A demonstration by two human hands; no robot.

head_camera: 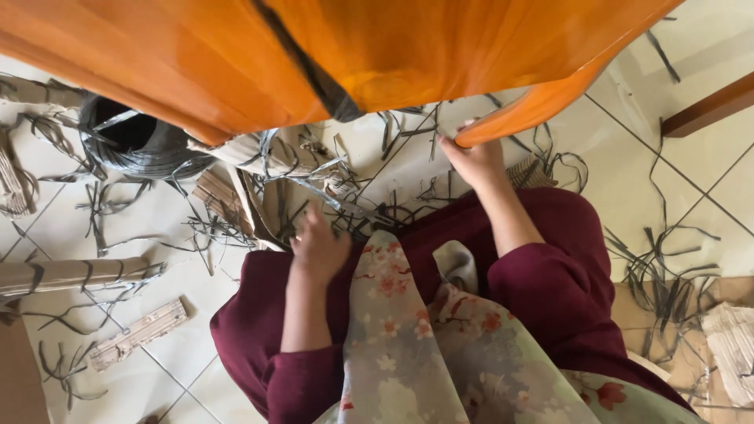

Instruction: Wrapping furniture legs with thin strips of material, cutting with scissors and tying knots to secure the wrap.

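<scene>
A large orange plastic chair fills the top of the head view, lifted and tilted over my lap. My right hand grips its curved lower edge near the middle right. My left hand hovers lower left, fingers loosely curled, blurred, close to a tangle of thin dark strips and cardboard scraps on the floor; whether it holds a strip is unclear. I sit on the tiled floor in maroon clothes with a floral scarf hanging down in front.
A dark coil of strapping lies at upper left, partly under the chair. Cardboard rolls and corrugated pieces lie at left. More dark strips and torn cardboard lie at right. A wooden furniture edge shows at upper right.
</scene>
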